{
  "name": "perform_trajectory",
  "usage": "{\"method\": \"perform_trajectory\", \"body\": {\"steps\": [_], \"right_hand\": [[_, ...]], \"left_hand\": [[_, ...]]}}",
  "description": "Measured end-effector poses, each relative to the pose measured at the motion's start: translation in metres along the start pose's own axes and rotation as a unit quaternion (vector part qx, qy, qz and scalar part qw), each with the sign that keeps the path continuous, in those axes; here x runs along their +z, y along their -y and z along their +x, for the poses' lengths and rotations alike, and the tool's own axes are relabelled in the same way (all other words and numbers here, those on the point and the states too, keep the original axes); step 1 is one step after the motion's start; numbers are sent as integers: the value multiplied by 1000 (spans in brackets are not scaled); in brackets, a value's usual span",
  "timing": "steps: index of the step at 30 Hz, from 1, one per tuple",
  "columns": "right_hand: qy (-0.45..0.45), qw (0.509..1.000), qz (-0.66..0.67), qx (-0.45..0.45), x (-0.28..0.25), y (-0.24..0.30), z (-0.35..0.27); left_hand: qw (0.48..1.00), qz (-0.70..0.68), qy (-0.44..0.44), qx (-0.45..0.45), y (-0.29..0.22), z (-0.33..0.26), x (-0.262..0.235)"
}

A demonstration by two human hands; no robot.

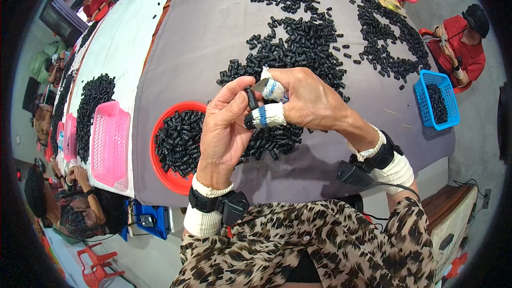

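My left hand (220, 133) pinches a small black ribbed cylindrical piece (252, 98) between thumb and fingers. Close against it is my right hand (317, 98), closed on a small knife whose short metal blade (260, 86) meets the piece's upper end. White wrapping with blue print (274, 90) covers the knife's grip. A white knitted finger sleeve (269, 115) with a blue band and dark tip is on a right finger. Below and left of my hands, a round red tray (175, 181) holds many similar black pieces. Behind my hands spreads a large loose pile of them (298, 48).
A pink basket (110, 144) stands left on a white-covered table. A blue basket (420, 98) with black pieces sits at the right edge. More pieces (389, 48) lie far right. Co-workers sit around, one in red (464, 48) at right. A cable (400, 186) runs from my right wrist.
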State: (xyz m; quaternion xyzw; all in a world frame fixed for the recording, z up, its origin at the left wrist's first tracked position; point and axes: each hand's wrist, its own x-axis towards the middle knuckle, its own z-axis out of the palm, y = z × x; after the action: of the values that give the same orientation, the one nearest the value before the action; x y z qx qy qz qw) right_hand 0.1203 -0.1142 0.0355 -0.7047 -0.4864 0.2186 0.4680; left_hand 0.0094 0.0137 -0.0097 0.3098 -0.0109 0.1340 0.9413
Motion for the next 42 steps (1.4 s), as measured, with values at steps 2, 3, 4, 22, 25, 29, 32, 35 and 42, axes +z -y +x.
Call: {"method": "perform_trajectory", "body": {"steps": [2,3,4,22,25,29,32,35,42], "right_hand": [[0,1000,-21,-6,0,-1,1],[1,999,-42,-13,0,-1,2],[1,999,-42,-12,0,-2,2],[56,996,-73,-7,-1,-11,3],[51,996,-56,-42,0,-14,3],[61,994,-77,-50,0,-9,1],[63,994,-75,-49,-1,-10,0],[65,994,-69,-52,0,-14,-1],[64,994,-68,-63,-1,-16,-2]], "left_hand": [[1000,6,-4,0,0,0,2],[1000,6,-5,0,1,0,2],[1000,14,-13,1,1,0,2],[998,67,-18,8,1,-1,0],[997,74,-22,8,1,-2,1],[997,74,-34,10,1,-4,3],[996,77,-39,13,4,-4,0],[996,75,-41,8,5,-5,2],[997,71,-36,2,5,-5,6]]}}
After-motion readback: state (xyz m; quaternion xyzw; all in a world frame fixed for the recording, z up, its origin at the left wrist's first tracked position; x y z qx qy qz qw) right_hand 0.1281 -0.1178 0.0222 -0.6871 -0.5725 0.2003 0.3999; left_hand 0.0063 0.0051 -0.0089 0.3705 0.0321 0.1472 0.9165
